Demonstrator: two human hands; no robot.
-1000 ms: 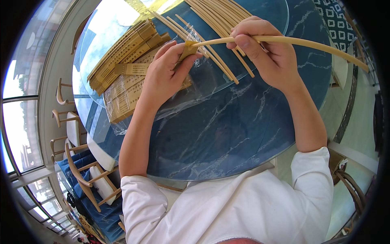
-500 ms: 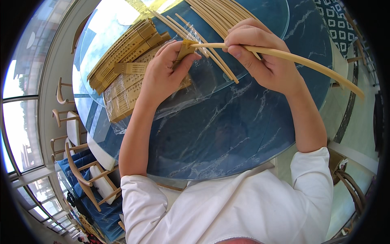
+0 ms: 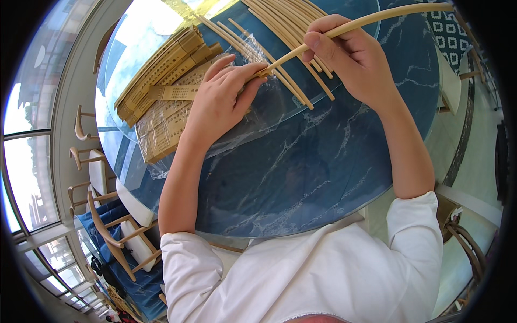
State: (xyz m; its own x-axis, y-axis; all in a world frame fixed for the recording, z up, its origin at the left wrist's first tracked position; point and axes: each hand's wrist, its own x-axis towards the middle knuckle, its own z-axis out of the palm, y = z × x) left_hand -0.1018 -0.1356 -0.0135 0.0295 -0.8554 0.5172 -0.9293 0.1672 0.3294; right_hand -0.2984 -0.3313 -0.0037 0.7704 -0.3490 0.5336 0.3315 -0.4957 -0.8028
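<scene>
My left hand pinches a small gold-brown paper chopstick sleeve, most of which is hidden under the fingers. Into its mouth runs the thin end of the pale wooden chopsticks; whether one or two lie together is hard to tell. Farther back along them, the thumb and fingers of my right hand are closed. Beside and beyond my left hand lies a stack of printed paper sleeves, with one loose sleeve across it. Another packet of sleeves sits in clear plastic film.
Many loose chopsticks lie at the far side of the round blue marbled table, partly on a glass turntable. Clear plastic wrap spreads near my left wrist. Wooden chairs stand at the left by the windows.
My right hand has tilted the chopsticks so their back end swings up and away to the far right. My left hand has turned palm-down over the sleeve, fingers stretched farther along it.
</scene>
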